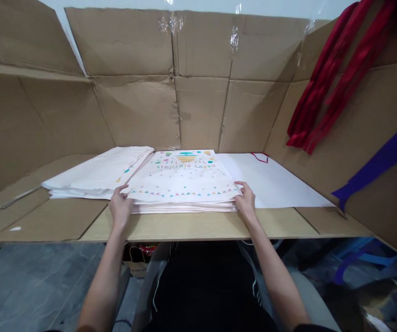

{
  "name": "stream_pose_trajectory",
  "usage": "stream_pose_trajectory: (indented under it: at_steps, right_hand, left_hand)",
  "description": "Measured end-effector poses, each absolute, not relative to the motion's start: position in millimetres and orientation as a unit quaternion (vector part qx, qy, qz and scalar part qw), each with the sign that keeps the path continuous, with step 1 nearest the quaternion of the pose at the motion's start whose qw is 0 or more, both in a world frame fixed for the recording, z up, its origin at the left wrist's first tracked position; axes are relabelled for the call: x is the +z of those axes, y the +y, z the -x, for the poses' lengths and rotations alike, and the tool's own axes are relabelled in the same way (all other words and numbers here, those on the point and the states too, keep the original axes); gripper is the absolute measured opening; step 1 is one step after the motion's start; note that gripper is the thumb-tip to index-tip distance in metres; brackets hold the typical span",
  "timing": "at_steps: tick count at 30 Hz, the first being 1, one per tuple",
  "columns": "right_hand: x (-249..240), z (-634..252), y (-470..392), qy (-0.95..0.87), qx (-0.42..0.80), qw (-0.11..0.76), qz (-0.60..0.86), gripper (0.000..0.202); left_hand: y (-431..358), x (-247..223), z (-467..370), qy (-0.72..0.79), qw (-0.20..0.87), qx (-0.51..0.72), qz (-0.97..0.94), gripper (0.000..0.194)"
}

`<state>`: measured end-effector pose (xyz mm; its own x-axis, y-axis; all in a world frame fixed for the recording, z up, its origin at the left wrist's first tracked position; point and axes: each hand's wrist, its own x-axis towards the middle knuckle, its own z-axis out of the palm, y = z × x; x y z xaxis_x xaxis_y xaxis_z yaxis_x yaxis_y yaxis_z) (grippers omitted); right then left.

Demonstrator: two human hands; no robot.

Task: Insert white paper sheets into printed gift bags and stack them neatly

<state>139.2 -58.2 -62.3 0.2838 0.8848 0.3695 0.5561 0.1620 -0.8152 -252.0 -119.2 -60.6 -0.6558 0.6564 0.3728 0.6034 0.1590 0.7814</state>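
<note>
A white printed sheet (pixel 184 182) with "HAPPY BIRTHDAY" lettering and coloured bunting lies on top of a stack of similar white sheets (pixel 184 208) in front of me. The lettering appears upside down from my side. My left hand (pixel 121 205) pinches the sheet's near left corner, thumb and fingers closed on it. At the near right corner, my right hand (pixel 245 199) grips the same sheet. The near edge looks slightly raised above the stack. Whether the material is cloth or paper I cannot tell.
Another pile of folded white sheets (pixel 91 173) lies to the left. A large plain white sheet (pixel 271 184) with a thin red loop (pixel 261 158) lies to the right. Cardboard walls (pixel 201 110) surround the table. Red ribbons (pixel 337 78) and a blue ribbon (pixel 381 157) hang at the right.
</note>
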Motion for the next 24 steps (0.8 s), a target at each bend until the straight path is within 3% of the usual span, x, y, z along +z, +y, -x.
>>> stream_pose_trajectory:
  at_steps: [8, 16, 24]
  right_hand:
    - [-60, -139, -60, -0.589, 0.184, 0.488, 0.617, 0.058]
    - [-60, -138, -59, -0.675, 0.18, 0.426, 0.574, 0.044]
    - [-61, -135, -66, -0.763, 0.18, 0.393, 0.481, 0.051]
  left_hand:
    - [-122, -58, 249, 0.77, 0.011, 0.506, -0.388, 0.048]
    - [-138, -56, 235, 0.767, -0.02, 0.508, -0.392, 0.039]
    - [-137, -66, 254, 0.787, -0.015, 0.511, -0.345, 0.047]
